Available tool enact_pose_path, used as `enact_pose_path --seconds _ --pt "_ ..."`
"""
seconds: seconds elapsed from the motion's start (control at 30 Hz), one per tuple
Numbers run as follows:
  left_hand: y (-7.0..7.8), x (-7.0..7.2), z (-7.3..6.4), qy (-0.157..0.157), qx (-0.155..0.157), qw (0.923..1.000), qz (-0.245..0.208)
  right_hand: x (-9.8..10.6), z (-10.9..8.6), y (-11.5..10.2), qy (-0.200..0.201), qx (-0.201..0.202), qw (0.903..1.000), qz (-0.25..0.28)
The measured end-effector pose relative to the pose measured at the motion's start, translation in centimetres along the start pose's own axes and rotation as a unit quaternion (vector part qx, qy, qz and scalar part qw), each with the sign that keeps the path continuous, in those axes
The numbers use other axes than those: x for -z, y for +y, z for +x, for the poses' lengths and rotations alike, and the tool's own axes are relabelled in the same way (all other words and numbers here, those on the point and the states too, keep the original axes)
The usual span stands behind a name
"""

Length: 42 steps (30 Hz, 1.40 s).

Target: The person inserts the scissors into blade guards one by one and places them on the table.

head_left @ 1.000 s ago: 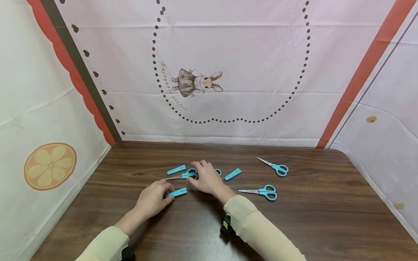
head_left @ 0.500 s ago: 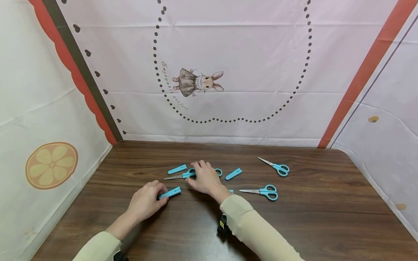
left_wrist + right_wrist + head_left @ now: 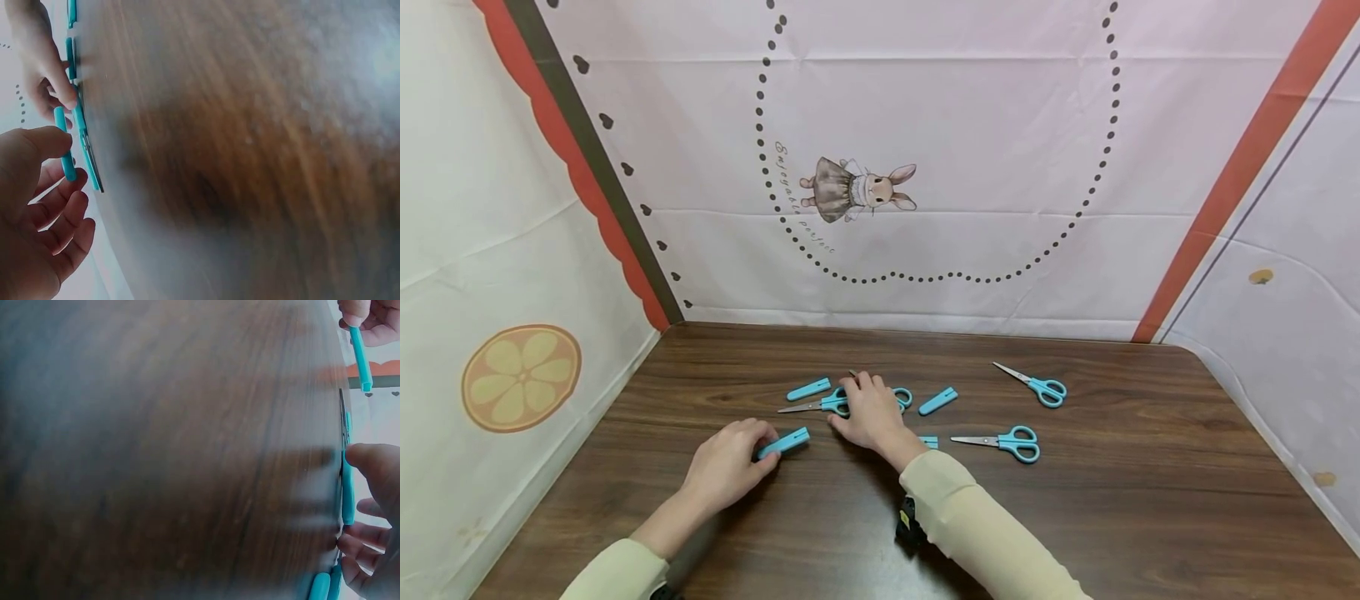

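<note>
My left hand [image 3: 722, 462] pinches a light-blue scissors cover [image 3: 786, 442] between thumb and fingers, its slotted end pointing right. In the left wrist view the cover [image 3: 67, 153] shows past the thumb, the other fingers loosely curled. My right hand [image 3: 870, 412] is over a pair of blue-handled scissors [image 3: 833, 404], thumb on the near side of the handle and fingers on the far side, partly hiding it. These scissors lie flat, bare blades toward the left. From behind the right hand show the blue handle [image 3: 902, 400] and blade tip of a second pair.
Another cover [image 3: 808, 389] lies behind the gripped scissors, one more cover [image 3: 938, 401] right of the right hand, and a partly hidden cover [image 3: 928, 442] by the right wrist. Scissors [image 3: 1048, 392] and nearer scissors [image 3: 1018, 443] lie at right. A printed cloth [image 3: 1000, 150] hangs behind.
My left hand has drawn back to the left with the cover, away from the scissors' blades. The right hand stays nearly in place, and the cover by its wrist has come into view.
</note>
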<state>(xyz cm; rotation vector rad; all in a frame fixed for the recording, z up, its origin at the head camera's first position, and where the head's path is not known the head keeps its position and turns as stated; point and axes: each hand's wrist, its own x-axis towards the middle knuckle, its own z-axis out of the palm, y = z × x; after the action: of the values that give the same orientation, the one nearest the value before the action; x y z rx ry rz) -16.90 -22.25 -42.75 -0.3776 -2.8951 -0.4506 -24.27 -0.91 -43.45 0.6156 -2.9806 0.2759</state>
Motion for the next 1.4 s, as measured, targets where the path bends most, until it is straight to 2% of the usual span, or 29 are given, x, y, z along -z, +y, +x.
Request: enact_pose_path --seconds 0.57,1.17,1.4 --pt "-0.5 0.1 -0.2 0.009 0.003 1.0000 -0.002 -0.7 1.0 -0.8 -0.008 -0.062 0.9970 -0.046" --pt "-0.9 0.0 -0.4 0.018 0.002 0.9998 -0.006 -0.1 0.9 -0.6 -0.009 -0.042 0.9973 -0.060" --pt "-1.0 0.1 -0.5 0.034 0.004 0.9994 -0.009 0.2 0.6 -0.3 -0.008 -0.034 0.9982 -0.048"
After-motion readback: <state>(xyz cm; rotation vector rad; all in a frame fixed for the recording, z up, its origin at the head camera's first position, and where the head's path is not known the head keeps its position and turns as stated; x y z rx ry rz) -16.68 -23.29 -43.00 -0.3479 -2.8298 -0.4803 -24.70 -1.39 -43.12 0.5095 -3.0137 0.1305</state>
